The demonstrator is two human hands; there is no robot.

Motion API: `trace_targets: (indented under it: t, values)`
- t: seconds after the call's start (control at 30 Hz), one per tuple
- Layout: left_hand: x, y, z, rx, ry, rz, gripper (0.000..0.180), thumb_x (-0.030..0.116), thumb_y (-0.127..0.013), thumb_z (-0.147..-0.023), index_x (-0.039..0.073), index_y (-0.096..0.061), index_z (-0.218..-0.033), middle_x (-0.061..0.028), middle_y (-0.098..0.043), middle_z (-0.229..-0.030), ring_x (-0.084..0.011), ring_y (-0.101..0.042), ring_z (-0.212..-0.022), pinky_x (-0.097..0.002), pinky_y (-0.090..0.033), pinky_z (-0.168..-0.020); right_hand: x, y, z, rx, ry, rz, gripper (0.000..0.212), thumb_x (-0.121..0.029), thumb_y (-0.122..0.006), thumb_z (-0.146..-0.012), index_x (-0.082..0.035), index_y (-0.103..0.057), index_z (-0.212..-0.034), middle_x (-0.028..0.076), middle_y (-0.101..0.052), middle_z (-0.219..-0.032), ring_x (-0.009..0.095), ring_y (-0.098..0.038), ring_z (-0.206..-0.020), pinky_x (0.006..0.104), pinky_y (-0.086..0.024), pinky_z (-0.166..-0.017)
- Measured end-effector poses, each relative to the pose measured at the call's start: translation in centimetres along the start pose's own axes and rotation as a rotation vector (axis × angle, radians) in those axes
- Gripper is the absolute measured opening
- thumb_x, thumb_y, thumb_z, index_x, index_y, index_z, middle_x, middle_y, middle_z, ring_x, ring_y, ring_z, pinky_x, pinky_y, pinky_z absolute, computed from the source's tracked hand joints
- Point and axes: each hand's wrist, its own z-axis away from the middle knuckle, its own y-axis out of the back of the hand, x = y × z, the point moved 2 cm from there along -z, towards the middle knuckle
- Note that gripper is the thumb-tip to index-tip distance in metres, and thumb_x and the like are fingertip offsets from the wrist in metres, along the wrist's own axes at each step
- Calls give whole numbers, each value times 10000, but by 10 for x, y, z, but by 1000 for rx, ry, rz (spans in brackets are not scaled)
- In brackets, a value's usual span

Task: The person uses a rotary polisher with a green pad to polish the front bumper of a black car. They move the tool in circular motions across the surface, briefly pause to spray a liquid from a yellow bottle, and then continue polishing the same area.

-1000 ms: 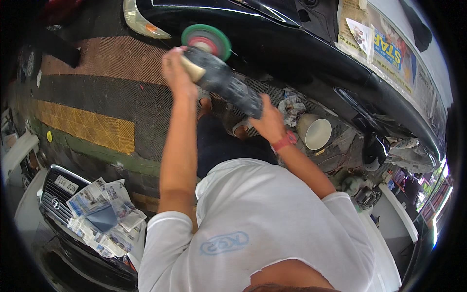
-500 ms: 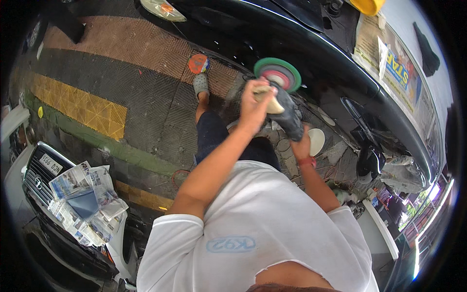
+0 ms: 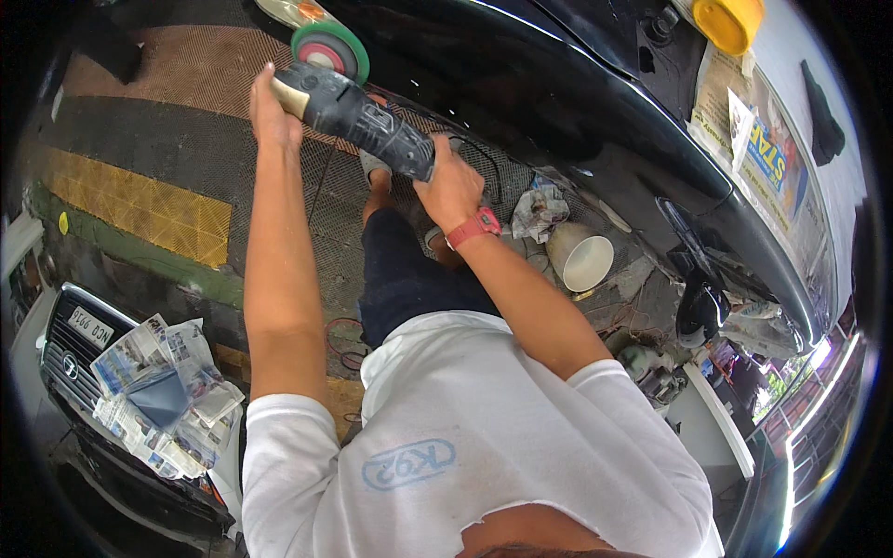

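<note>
My two hands hold a black power polisher [image 3: 367, 121] at the upper left of centre. My left hand [image 3: 275, 116] is closed around its cream side handle [image 3: 292, 98], close to the head. At the rear of the body, my right hand [image 3: 453, 186] grips the end, a red watch on that wrist. The round pad [image 3: 326, 51], with a green rim and a pink and white middle, is at the front end of a black car's panel [image 3: 530, 93], beside the headlight [image 3: 293, 13]. Whether the pad touches the paint I cannot tell.
Below the car sit a cream bucket [image 3: 584, 259] and crumpled newspaper [image 3: 539, 210]. Red cable [image 3: 344, 346] lies on the floor. Another car [image 3: 79, 344] with newspapers on it stands lower left. A yellow container [image 3: 730, 23] rests on the black car, near its paper-covered windscreen.
The polisher has swung left along the car panel to its front end, both arms reaching with it. Bucket and crumpled paper now show more fully.
</note>
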Motion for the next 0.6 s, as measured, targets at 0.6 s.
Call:
trace_targets:
  t: [0.6]
  values:
    - [-244,-56,242,-228,462,139,262,121,-759,-960,129,-584,-1156,-38,-591,-1271,-180,-541,-1243,-366,-396,-1120,279,117,176,133,-239,359,709,-138,-858,-759,-178,-554,-1398,195,-745,-1110,462,-713,-1009,541,-560,-863]
